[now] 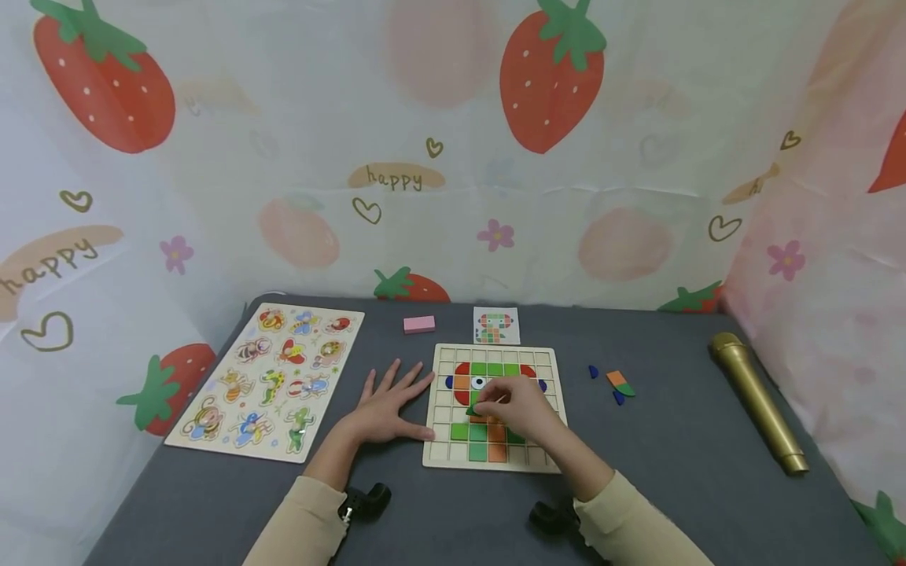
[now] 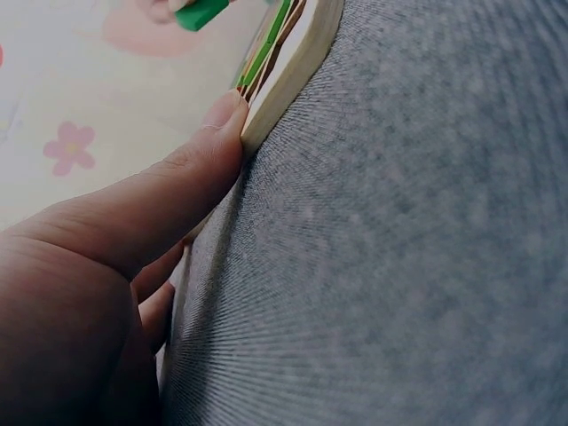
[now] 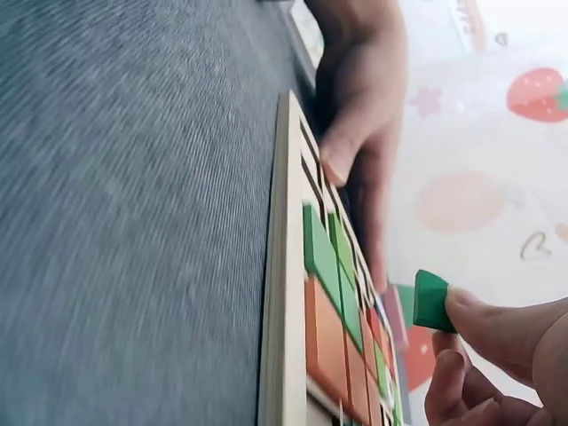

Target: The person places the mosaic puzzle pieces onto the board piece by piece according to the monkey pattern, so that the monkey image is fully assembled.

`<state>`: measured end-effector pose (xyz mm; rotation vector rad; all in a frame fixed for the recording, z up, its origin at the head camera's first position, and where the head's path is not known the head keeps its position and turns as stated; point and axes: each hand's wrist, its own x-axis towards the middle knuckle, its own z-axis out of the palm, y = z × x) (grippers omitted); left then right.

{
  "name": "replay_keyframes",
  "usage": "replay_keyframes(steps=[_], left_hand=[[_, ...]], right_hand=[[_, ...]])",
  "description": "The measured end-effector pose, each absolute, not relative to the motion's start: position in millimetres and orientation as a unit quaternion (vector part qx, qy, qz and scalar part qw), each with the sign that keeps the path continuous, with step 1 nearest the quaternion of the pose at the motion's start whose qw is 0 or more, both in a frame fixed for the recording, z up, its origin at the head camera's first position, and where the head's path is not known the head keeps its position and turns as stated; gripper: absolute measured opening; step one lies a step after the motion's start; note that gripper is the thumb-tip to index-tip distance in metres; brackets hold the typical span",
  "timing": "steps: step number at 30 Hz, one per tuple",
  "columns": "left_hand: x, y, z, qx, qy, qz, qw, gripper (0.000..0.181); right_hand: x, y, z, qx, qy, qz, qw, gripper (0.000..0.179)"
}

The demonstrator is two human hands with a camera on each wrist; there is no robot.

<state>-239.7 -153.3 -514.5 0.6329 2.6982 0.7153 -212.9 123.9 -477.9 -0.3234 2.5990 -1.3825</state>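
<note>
A wooden grid board [image 1: 439, 451] lies on the grey table, partly filled with green, orange, red and blue tiles. My left hand [image 1: 388, 410] rests with spread, straight fingers at the board's left side, its thumb on the edge. In the left wrist view that thumb [image 2: 191, 169] touches the wooden rim. My right hand [image 1: 527, 409] is over the board and pinches a dark green tile with a curved edge [image 3: 432, 300] between thumb and fingers, held above the grid in the right wrist view. The right hand hides part of the tiles beneath it.
A pattern card [image 1: 496, 325] lies behind the board, with a pink block [image 1: 419, 325] to its left. An insect puzzle board [image 1: 265, 383] is at the left. Loose tiles, including an orange one [image 1: 617, 380], lie right of the grid; a gold microphone [image 1: 759, 403] is farther right.
</note>
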Motion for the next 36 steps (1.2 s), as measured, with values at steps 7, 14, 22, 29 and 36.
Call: replay_keyframes(steps=[7,14,22,29,36], left_hand=[[-237.6,-150.7,-511.6,0.218,0.933,0.253,0.137,0.102],[-238.1,-150.8,-514.3,0.221,0.935,0.243,0.134,0.102],[-238.5,-152.6,-514.4,0.221,0.935,0.244,0.133,0.102],[-239.4,-152.5,-514.4,0.22,0.934,0.245,0.137,0.104],[-239.8,-150.4,-513.7,0.218,0.934,0.248,0.139,0.104]], right_hand=[[-218.5,105.5,-481.9,-0.112,0.89,-0.435,0.083,0.007],[-222.3,96.4,-488.8,-0.138,0.917,-0.368,0.067,0.011],[-224.3,93.6,-490.5,-0.151,0.935,-0.313,0.066,0.005],[-222.4,103.9,-488.4,-0.145,0.929,-0.336,0.059,0.008],[-216.4,139.3,-474.0,-0.098,0.923,-0.372,0.027,0.011]])
